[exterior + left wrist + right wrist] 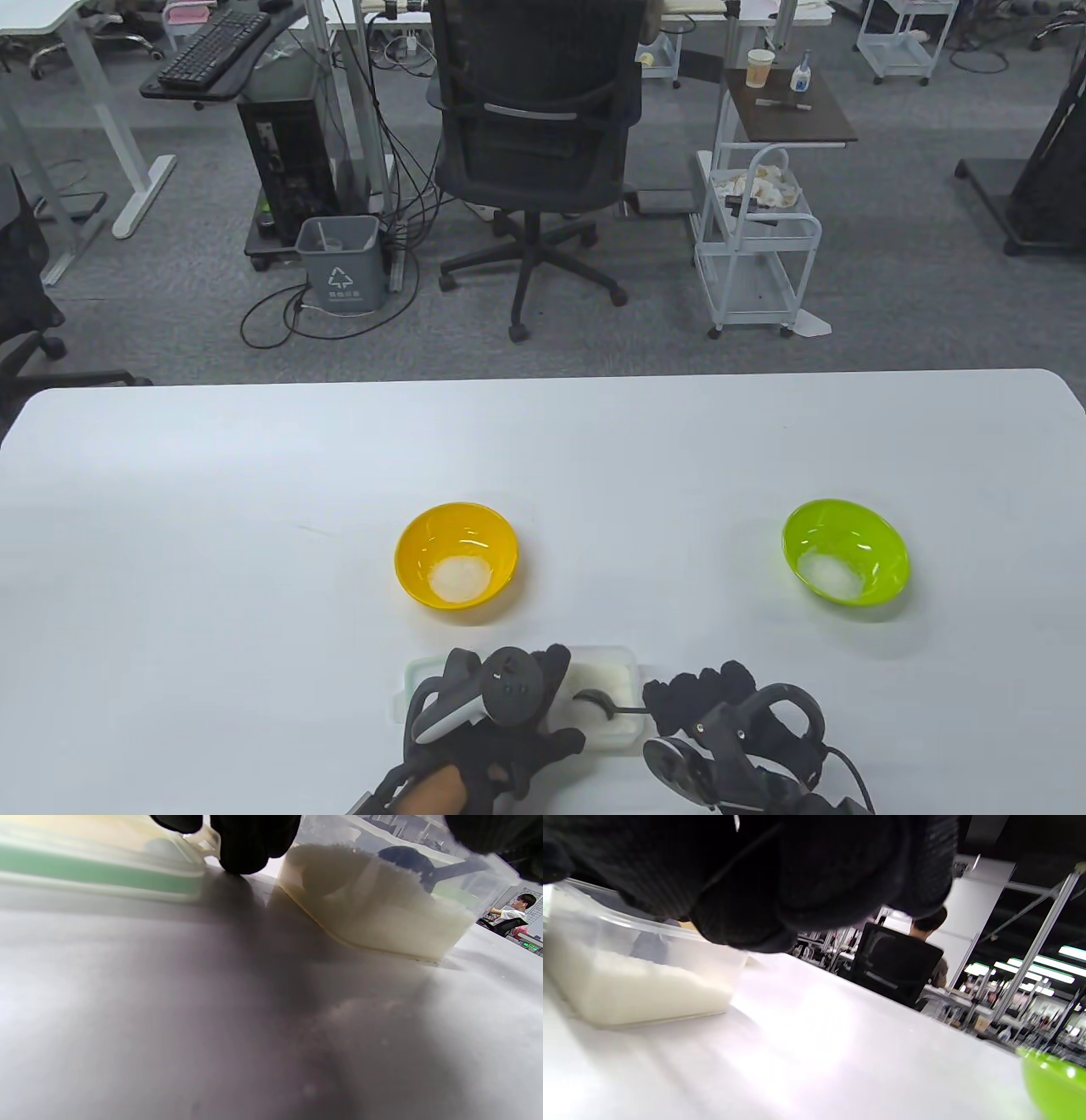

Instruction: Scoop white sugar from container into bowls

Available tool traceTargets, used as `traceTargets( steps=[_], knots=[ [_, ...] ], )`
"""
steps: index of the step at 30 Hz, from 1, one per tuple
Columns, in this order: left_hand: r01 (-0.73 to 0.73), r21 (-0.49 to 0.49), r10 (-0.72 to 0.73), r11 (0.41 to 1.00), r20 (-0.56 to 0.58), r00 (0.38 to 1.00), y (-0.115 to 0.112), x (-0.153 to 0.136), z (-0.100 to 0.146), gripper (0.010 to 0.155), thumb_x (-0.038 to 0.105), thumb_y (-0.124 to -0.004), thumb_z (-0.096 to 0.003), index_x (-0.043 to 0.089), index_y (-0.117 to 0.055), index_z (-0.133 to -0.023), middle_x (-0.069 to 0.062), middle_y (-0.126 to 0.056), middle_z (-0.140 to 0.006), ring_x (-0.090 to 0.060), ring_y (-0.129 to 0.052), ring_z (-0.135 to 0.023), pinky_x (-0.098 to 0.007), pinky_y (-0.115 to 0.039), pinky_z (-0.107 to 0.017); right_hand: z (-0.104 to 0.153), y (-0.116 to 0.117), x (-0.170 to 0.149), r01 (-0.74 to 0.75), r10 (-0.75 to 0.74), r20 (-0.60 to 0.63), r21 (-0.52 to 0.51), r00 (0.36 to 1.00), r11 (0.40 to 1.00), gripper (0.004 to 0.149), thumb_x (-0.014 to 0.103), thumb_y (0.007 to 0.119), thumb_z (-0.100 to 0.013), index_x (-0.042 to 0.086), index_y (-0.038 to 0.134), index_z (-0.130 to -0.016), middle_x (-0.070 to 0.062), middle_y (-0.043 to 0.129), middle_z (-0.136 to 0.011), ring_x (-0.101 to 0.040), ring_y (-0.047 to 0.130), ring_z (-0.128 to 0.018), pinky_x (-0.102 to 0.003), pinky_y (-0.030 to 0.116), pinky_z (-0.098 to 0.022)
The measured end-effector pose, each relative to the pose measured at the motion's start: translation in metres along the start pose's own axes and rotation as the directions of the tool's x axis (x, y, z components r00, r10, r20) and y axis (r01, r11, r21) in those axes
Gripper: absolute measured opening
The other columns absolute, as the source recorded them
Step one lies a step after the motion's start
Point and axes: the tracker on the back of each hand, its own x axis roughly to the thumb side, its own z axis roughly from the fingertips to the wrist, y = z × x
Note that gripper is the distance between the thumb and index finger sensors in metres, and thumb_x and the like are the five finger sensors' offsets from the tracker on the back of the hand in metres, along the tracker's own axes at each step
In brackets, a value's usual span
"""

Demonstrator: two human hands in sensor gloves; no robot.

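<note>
A clear plastic container [612, 671] of white sugar [604, 677] sits at the table's near edge; it also shows in the left wrist view [382, 916] and the right wrist view [628, 980]. My left hand [501, 705] rests on the container's left part and steadies it. My right hand [704, 705] grips the handle of a dark spoon [604, 706], whose bowl lies in the sugar [407, 859]. A yellow bowl [456, 553] and a green bowl [846, 551] each hold a little sugar.
The container's lid [97, 870] with a green band lies just left of it. The white table [254, 526] stretches wide around the bowls. An office chair [536, 144] and a cart [755, 246] stand beyond the far edge.
</note>
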Motion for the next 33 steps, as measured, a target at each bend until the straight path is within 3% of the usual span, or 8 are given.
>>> traceTargets(
  steps=[5, 9, 12, 16, 19, 23, 30, 33],
  knots=[
    [0.002, 0.008, -0.003, 1.0, 0.002, 1.0, 0.0, 0.0, 0.0, 0.094, 0.073, -0.067, -0.0373, 0.036, -0.023, -0.112, -0.001, -0.041, -0.122, -0.027, -0.061, -0.114, -0.056, -0.043, -0.084, 0.0, 0.005, -0.009, 0.135, -0.133, -0.039, 0.031, 0.99, 0.99, 0.042, 0.047, 0.08, -0.044, 0.037, 0.089, -0.084, -0.001, 0.101, -0.063, -0.018, 0.098, -0.027, -0.042, 0.081, -0.051],
    [0.001, 0.008, -0.001, 1.0, 0.001, 1.0, 0.0, 0.0, 0.0, 0.094, 0.073, -0.067, -0.0372, 0.036, -0.023, -0.112, -0.001, -0.041, -0.122, -0.026, -0.061, -0.114, -0.056, -0.042, -0.084, -0.002, 0.014, -0.018, 0.32, -0.308, -0.123, 0.091, 0.943, 0.943, 0.043, 0.047, 0.08, -0.044, 0.035, 0.089, -0.084, -0.001, 0.102, -0.059, -0.016, 0.098, -0.023, -0.041, 0.083, -0.047],
    [0.001, 0.008, -0.001, 1.0, 0.001, 1.0, 0.0, 0.0, 0.0, 0.094, 0.073, -0.067, -0.0373, 0.036, -0.023, -0.112, -0.001, -0.041, -0.122, -0.027, -0.061, -0.114, -0.055, -0.042, -0.084, -0.002, 0.025, -0.029, 0.497, -0.462, -0.227, 0.13, 0.857, 0.858, 0.043, 0.047, 0.08, -0.045, 0.032, 0.09, -0.084, -0.001, 0.103, -0.058, -0.015, 0.099, -0.021, -0.04, 0.084, -0.045],
    [-0.002, 0.007, 0.002, 1.0, 0.0, 1.0, 0.0, 0.0, 0.0, 0.094, 0.073, -0.067, -0.0373, 0.036, -0.023, -0.112, -0.001, -0.041, -0.122, -0.027, -0.061, -0.114, -0.055, -0.042, -0.084, 0.0, 0.042, -0.04, 0.709, -0.629, -0.368, 0.138, 0.685, 0.691, 0.043, 0.046, 0.08, -0.046, 0.03, 0.09, -0.085, -0.003, 0.103, -0.058, -0.016, 0.099, -0.02, -0.041, 0.084, -0.043],
    [-0.003, 0.006, 0.003, 1.0, -0.001, 1.0, 0.0, 0.0, 0.0, 0.094, 0.073, -0.067, -0.0374, 0.036, -0.023, -0.112, -0.001, -0.041, -0.122, -0.027, -0.06, -0.114, -0.055, -0.042, -0.084, 0.002, 0.051, -0.045, 0.799, -0.686, -0.446, 0.126, 0.575, 0.588, 0.043, 0.045, 0.08, -0.046, 0.029, 0.089, -0.085, -0.005, 0.102, -0.059, -0.017, 0.1, -0.022, -0.042, 0.083, -0.044],
    [-0.003, 0.005, 0.003, 1.0, -0.001, 1.0, 0.0, -0.001, 0.0, 0.094, 0.073, -0.067, -0.0374, 0.036, -0.022, -0.112, -0.001, -0.041, -0.122, -0.027, -0.06, -0.114, -0.055, -0.042, -0.084, 0.004, 0.059, -0.048, 0.857, -0.718, -0.499, 0.11, 0.485, 0.503, 0.043, 0.045, 0.08, -0.046, 0.028, 0.089, -0.085, -0.006, 0.102, -0.06, -0.018, 0.1, -0.023, -0.043, 0.082, -0.045],
    [-0.003, 0.004, 0.003, 1.0, -0.001, 1.0, 0.0, -0.001, 0.0, 0.094, 0.073, -0.067, -0.0374, 0.036, -0.023, -0.112, -0.001, -0.041, -0.122, -0.027, -0.06, -0.114, -0.055, -0.042, -0.084, 0.003, 0.062, -0.05, 0.886, -0.737, -0.513, 0.111, 0.44, 0.451, 0.043, 0.044, 0.081, -0.046, 0.028, 0.089, -0.085, -0.006, 0.101, -0.061, -0.019, 0.1, -0.025, -0.044, 0.082, -0.046],
    [-0.003, 0.004, 0.003, 1.0, -0.002, 1.0, 0.0, -0.001, 0.0, 0.094, 0.073, -0.067, -0.0374, 0.036, -0.022, -0.112, -0.001, -0.041, -0.122, -0.027, -0.06, -0.114, -0.056, -0.042, -0.084, 0.005, 0.061, -0.053, 0.884, -0.74, -0.506, 0.108, 0.443, 0.455, 0.043, 0.044, 0.081, -0.046, 0.028, 0.089, -0.086, -0.007, 0.101, -0.062, -0.02, 0.1, -0.026, -0.044, 0.081, -0.047]
  ],
)
